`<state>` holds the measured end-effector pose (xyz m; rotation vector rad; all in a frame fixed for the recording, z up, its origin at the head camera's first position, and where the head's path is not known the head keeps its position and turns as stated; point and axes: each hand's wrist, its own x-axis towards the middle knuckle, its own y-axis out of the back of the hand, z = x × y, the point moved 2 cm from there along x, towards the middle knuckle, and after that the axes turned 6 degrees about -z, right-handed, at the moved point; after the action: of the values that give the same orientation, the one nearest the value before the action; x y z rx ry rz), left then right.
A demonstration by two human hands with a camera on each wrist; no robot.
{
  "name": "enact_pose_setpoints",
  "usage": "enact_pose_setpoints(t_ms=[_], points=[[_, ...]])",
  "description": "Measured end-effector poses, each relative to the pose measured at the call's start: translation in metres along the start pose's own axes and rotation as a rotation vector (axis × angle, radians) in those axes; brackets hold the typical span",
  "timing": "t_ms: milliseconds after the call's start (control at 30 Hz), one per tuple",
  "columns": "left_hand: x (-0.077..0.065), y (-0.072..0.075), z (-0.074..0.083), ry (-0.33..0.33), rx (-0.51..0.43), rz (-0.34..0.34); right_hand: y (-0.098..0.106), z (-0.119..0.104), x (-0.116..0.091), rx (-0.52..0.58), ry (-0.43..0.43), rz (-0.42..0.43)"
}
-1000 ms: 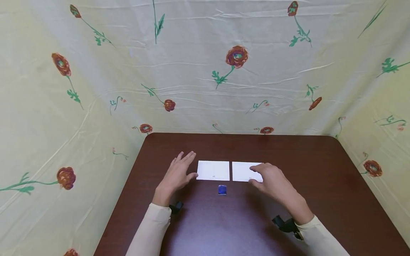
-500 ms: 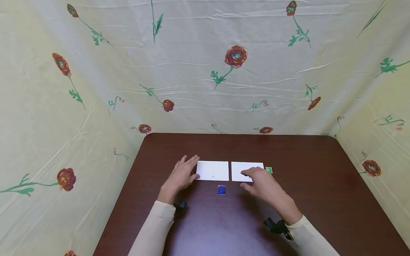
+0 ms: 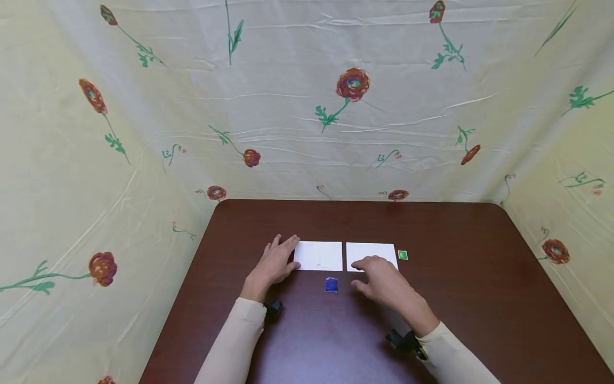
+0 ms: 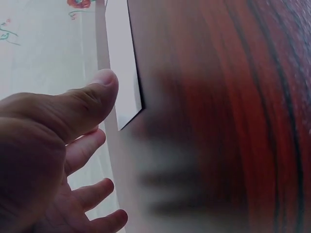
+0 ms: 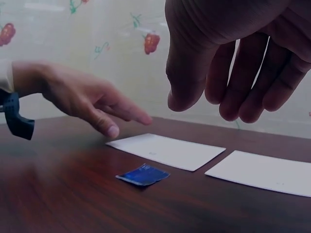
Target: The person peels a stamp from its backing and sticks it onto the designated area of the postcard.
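Observation:
Two white cards lie side by side on the dark brown table. At the outer edge of the left card is my left hand, fingers spread and holding nothing. My right hand hovers over the near part of the right card, thumb and fingers apart with nothing between them. A small blue square packet lies just in front of the gap between the cards; its crinkled surface shows in the right wrist view. Beyond the right card's outer edge sits a small green square with a pale border.
The brown table has rounded far corners. A pale cloth with printed red flowers hangs behind it and along both sides. Each wrist wears a dark strapped camera, such as the right wrist's camera.
My right hand has moved left and toward me across the right card, uncovering the green square. My left hand has shifted slightly right and toward me. The cards and blue packet stay put.

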<state>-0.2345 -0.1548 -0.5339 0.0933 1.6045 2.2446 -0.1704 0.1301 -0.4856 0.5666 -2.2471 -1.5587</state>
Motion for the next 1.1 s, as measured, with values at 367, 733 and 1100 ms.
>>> enact_pose_setpoints(t_ms=[367, 733, 1100], points=[[0.005, -0.006, -0.001, 0.012, -0.036, -0.045, -0.014, -0.004, 0.007, 0.034, 0.026, -0.038], [0.007, -0.009, 0.0, 0.023, -0.013, -0.052, -0.034, -0.009, 0.016, 0.036, 0.003, -0.105], [0.005, -0.008, 0.003, 0.016, -0.02, -0.052, -0.053, -0.016, 0.025, -0.018, -0.009, -0.061]])
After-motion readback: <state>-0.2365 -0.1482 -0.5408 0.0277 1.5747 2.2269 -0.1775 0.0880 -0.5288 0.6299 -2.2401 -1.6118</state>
